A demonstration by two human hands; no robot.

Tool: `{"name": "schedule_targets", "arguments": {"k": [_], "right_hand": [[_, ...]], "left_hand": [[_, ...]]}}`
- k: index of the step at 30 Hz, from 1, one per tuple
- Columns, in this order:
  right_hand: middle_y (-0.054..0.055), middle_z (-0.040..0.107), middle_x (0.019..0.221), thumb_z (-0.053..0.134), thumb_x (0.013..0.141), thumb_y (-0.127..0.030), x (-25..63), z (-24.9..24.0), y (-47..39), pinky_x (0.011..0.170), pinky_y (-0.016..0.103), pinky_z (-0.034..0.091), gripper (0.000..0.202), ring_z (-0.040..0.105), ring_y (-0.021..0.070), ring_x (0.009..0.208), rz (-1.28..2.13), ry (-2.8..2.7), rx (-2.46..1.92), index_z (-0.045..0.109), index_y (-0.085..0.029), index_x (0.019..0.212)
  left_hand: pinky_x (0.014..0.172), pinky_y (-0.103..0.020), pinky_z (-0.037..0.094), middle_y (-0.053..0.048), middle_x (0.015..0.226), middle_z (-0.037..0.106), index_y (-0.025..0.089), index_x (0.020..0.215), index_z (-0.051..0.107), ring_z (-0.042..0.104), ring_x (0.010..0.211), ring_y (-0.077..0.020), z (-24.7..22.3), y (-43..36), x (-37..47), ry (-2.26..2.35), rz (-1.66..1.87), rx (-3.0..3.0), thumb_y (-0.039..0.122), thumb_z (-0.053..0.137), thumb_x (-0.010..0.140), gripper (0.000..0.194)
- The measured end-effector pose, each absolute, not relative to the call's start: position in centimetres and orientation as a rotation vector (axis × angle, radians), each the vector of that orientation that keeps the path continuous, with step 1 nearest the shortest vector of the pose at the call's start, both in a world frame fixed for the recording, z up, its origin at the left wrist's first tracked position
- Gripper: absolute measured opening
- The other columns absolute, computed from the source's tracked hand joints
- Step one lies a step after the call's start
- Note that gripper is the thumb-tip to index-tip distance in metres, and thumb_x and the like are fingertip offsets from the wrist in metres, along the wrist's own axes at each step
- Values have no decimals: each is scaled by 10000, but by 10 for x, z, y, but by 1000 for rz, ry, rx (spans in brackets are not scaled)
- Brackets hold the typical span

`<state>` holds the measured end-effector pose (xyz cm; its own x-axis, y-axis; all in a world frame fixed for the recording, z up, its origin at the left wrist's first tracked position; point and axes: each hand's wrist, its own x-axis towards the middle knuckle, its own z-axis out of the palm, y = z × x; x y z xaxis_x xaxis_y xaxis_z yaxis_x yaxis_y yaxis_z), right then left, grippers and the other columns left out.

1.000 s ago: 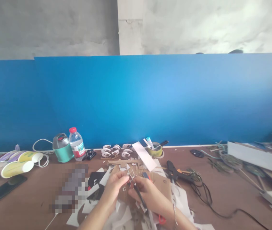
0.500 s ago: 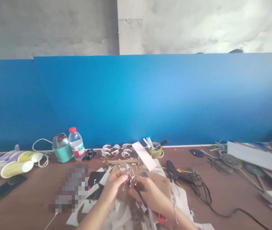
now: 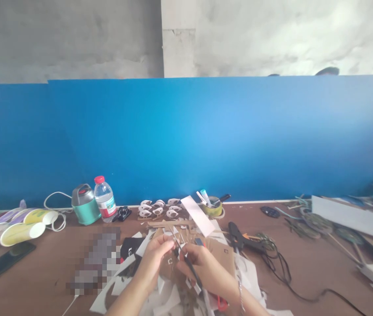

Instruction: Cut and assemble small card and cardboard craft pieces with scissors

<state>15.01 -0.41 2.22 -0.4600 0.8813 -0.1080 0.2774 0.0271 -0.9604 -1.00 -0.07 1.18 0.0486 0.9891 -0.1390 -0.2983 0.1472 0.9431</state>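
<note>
Left hand point(image 3: 156, 253): aimed 1 o'clock, pinched, contents unclear | Right hand point(image 3: 201, 261): aimed 10 o'clock, grip closed on dark tool point(image 3: 193, 270)

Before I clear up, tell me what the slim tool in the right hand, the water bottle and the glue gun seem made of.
Slim tool: dark handle, perhaps plastic or coated metal; the thin grey tip looks metallic.
Water bottle: likely smooth plastic, as the wall is transparent.
Glue gun: probably matte plastic, from its dull black body.
</note>
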Motion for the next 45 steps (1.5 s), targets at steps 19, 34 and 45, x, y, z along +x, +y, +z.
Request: {"name": "schedule_targets", "arguments": {"k": [19, 34, 45], "right_hand": [[-73, 476, 513, 603, 741, -219, 151, 21, -5, 459, 173, 332, 74, 464, 84, 468, 1425, -1803, -1177, 540, -179, 742], [-73, 470, 478, 560, 727, -191, 152, 31, -7, 433, 161, 324, 44, 455, 79, 435, 1418, -1811, -1226, 528, -182, 698], [-71, 475, 472, 536, 740, -184, 151, 30, -7, 425, 167, 307, 58, 454, 80, 424, 1433, -1804, -1194, 514, -187, 686]], "left_hand": [[641, -267, 441, -27, 734, 706, 170, 646, 656, 597, 627, -162, 18, -4, -8, 990, 1142, 867, 280, 706, 624, 123], [668, -260, 449, -35, 762, 717, 160, 656, 665, 617, 673, -166, 20, -2, -11, 994, 1151, 884, 265, 700, 633, 113], [706, -258, 408, -31, 753, 682, 156, 714, 685, 577, 716, -160, 9, 3, -15, 1054, 1187, 932, 308, 692, 645, 167]]}}
